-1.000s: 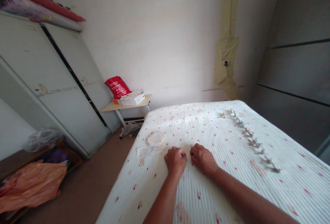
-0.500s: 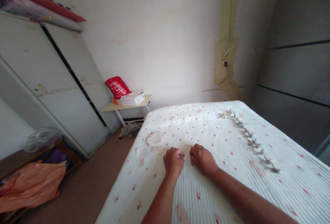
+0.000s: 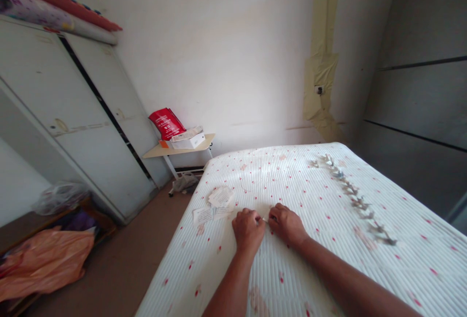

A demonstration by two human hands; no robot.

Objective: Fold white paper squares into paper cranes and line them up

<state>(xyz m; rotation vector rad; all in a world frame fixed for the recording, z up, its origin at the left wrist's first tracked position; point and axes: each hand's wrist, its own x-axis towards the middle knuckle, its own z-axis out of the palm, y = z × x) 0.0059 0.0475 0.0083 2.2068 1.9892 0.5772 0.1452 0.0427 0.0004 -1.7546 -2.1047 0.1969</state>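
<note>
My left hand (image 3: 247, 228) and my right hand (image 3: 287, 224) are close together low over the bed, fingers closed in a pinch. Between the fingertips shows a sliver of a small pale piece of paper (image 3: 265, 219); the rest of it is hidden by my fingers. Beyond my left hand lie several loose printed paper pieces (image 3: 220, 196), partly overlapping. Over to the right, a slanting row of several small folded paper figures (image 3: 350, 189) stands on the cover.
The bed has a white ribbed cover (image 3: 292, 278) with red spots. Past its far left corner, a small table (image 3: 160, 151) bears a red bag (image 3: 167, 123) and a white box (image 3: 189, 140). Grey cabinets (image 3: 87, 151) stand left; an orange plastic bag (image 3: 47, 261) lies lower left.
My left hand has shifted slightly right, narrowing the gap between my hands. Less of the paper shows between my fingers than before.
</note>
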